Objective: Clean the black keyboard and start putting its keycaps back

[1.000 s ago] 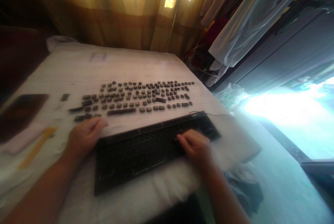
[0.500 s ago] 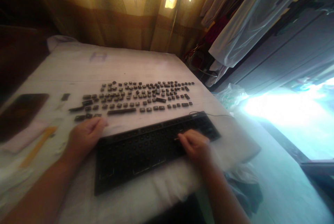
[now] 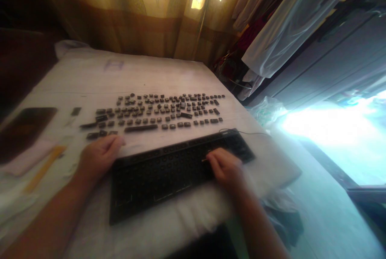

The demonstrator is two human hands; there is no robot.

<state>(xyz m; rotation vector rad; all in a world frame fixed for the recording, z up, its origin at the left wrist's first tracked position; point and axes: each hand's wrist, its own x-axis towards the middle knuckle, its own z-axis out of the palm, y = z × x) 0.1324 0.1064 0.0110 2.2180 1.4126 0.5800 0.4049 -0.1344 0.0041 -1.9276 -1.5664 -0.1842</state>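
Note:
A black keyboard (image 3: 157, 174) with its keycaps off lies slanted on the white-covered surface. My right hand (image 3: 224, 166) is closed in a pinch over its right-hand part. From the fingertips pokes a small thin piece (image 3: 204, 160), too blurred to name. My left hand (image 3: 101, 152) is curled closed by the keyboard's upper left corner; whatever is inside it, if anything, is hidden. Beyond the keyboard, loose black keycaps (image 3: 144, 121) lie in rough rows, with the long spacebar (image 3: 141, 128) in the nearest full row.
On the left are a dark phone-like slab (image 3: 28, 128), a pink cloth (image 3: 28, 158) and a yellow strip (image 3: 45, 168). The keyboard's cable (image 3: 250, 132) runs off to the right. A patterned curtain (image 3: 135, 17) hangs behind; plastic bags (image 3: 267, 110) lie beyond the right edge.
Hardly anything differs. My right hand's fingertips have shifted very slightly over the keyboard; my left hand and the keycaps stay where they were.

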